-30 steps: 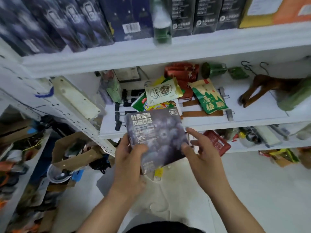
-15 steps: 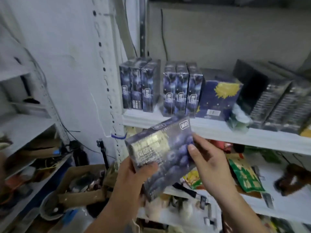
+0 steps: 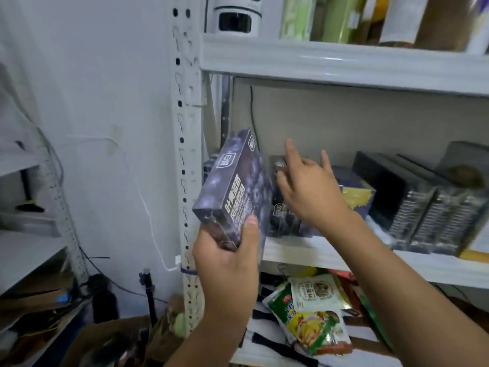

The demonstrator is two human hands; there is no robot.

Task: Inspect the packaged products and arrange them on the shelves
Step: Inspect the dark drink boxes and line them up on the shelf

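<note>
Left hand (image 3: 227,263): grip clamped on the lower end of a blueberry-print box (image 3: 232,192), thumb across the front face. The box is held on end with its top leaning toward the rack, in the air before the left end of the middle shelf (image 3: 296,254), not resting on it.

Right hand (image 3: 309,189): fingers straight and spread, holding nothing, over a row of matching blueberry boxes (image 3: 284,215) just right of the grip. I cannot tell whether it touches them.

Open room: clear height above the grip up to the upper shelf (image 3: 344,64), with bare back panel (image 3: 370,123) behind. Tight on the left, where the perforated white upright (image 3: 185,160) stands close beside the held box.

Surroundings: white steel racking against a white wall (image 3: 111,115).

Right of the grip, past the row: a dark-blue box with a yellow flower (image 3: 357,194), then black boxes (image 3: 412,205) standing packed together. Below the grip, snack packets (image 3: 317,321) lie loose on the lower shelf. Above, a white security camera (image 3: 235,17). Low left, an open cardboard carton (image 3: 111,340).
</note>
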